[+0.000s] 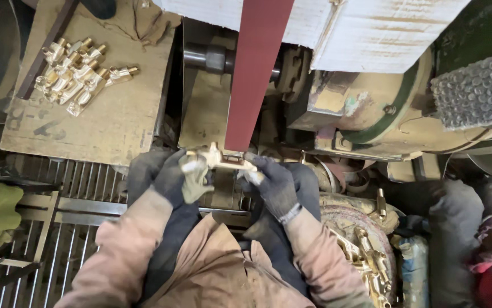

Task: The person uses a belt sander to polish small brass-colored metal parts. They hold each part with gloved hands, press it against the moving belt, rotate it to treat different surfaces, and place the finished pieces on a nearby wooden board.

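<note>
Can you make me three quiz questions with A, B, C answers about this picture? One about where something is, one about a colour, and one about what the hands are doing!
1. Where is the pile of brass pieces?
A. on the board at upper left
B. on the belt
C. in a sleeve

2. What colour is the sanding belt?
A. blue
B. dark red
C. yellow

3. What are the left hand and right hand doing?
A. resting empty
B. clapping
C. holding a brass fitting against the belt

Answers: A, the pile lies on the board; B, the belt looks dark red; C, both gloved hands grip the fitting at the belt's lower end.

Brass fittings (80,73) on board (115,122) — left of belt (255,68); more (366,259), seemingly, lower right.
</note>
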